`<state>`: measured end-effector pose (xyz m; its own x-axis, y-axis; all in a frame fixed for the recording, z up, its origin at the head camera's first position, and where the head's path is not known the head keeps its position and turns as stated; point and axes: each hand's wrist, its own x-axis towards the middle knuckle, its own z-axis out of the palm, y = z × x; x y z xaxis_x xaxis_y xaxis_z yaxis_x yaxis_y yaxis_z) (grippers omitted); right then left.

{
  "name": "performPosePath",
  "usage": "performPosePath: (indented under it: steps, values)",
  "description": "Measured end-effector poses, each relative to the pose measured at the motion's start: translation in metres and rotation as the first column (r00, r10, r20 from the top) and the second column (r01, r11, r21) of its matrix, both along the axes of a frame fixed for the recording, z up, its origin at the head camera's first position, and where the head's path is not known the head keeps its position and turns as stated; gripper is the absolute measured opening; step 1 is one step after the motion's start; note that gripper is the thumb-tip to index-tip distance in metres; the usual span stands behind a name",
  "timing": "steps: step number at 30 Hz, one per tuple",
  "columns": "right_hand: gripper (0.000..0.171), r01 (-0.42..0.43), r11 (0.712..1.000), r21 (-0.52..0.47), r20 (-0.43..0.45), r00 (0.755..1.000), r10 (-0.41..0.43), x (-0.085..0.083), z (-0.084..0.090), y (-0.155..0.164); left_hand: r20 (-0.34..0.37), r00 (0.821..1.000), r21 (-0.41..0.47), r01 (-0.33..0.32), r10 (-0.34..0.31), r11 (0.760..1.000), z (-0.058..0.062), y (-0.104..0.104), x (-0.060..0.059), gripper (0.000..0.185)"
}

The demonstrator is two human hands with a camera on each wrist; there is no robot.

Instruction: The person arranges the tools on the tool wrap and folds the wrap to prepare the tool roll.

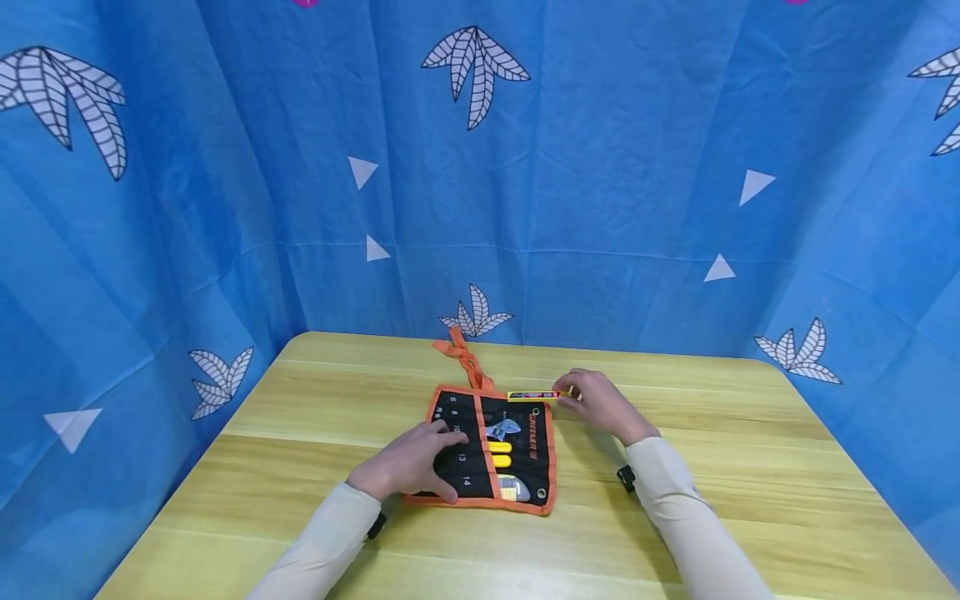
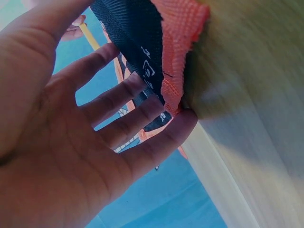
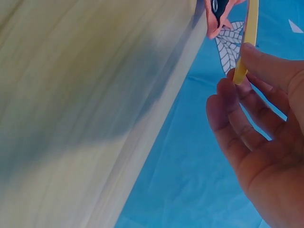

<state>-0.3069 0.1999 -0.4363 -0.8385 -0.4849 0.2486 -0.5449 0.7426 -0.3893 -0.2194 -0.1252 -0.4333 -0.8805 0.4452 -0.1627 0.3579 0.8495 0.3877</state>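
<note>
A black fabric tool roll with orange trim [image 1: 480, 450] was seen unrolled flat on the pale wooden counter [image 1: 750, 467], its orange tie strap [image 1: 465, 358] trailing off the far edge. So the opening of the roll was judged done. Several tools were lodged in its pockets: a steel adjustable wrench [image 1: 502, 429], two yellow-handled pieces [image 1: 500, 454] and a grey item at the near end [image 1: 516, 490]. The numbered pockets on the left side appeared unfilled, as far as could be told.

The left hand [image 1: 412, 462] was laid on the roll's left half with fingers spread and straight, pressing the cloth down without curling round it. A slim yellow bar-shaped tool with a dark label [image 1: 534, 396] was pinched at its end by the fingertips of the right hand [image 1: 600, 404]. It was held crosswise at the roll's far right corner, just beside the trim and outside any pocket.
</note>
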Motion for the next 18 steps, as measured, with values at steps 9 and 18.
performPosePath:
  steps: [9, 18]
  values:
    - [0.015, 0.027, 1.000, -0.009, 0.060, 0.998, -0.026, 0.001, 0.001, -0.019, 0.002, 1.000, -0.005, 0.004, -0.004, 1.000, 0.001, 0.000, -0.001, 0.082]
    - [0.016, 0.046, 0.999, 0.008, 0.084, 0.995, -0.047, 0.001, 0.001, -0.031, -0.005, 1.000, -0.007, 0.004, -0.004, 1.000, 0.002, 0.000, 0.000, 0.082]
